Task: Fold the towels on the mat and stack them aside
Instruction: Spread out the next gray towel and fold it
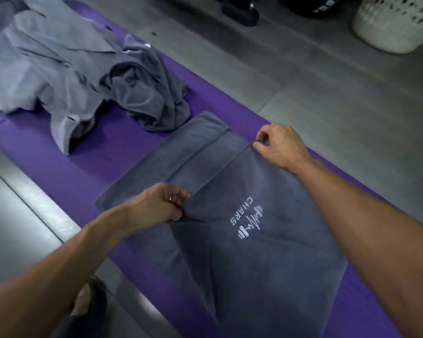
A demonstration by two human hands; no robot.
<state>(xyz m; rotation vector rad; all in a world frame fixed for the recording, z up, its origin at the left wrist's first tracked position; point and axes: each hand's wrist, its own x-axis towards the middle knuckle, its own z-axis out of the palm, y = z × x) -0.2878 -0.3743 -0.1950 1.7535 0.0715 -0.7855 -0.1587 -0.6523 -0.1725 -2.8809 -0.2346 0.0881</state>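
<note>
A dark grey towel [254,252] with a white "CHARS" logo lies along the purple mat [91,172], its near half folded over the far half. My left hand [161,203] pinches the left corner of the folded edge. At the edge's right corner, my right hand [279,145] pinches the cloth. Beyond the edge, the lower layer [171,154] lies flat on the mat. A heap of crumpled grey towels [71,69] sits at the mat's far left end.
Grey tiled floor [327,93] surrounds the mat. A white perforated laundry basket [398,23] stands at the top right. Dark objects [239,11] sit on the floor at the top centre. My foot [88,301] is beside the mat at lower left.
</note>
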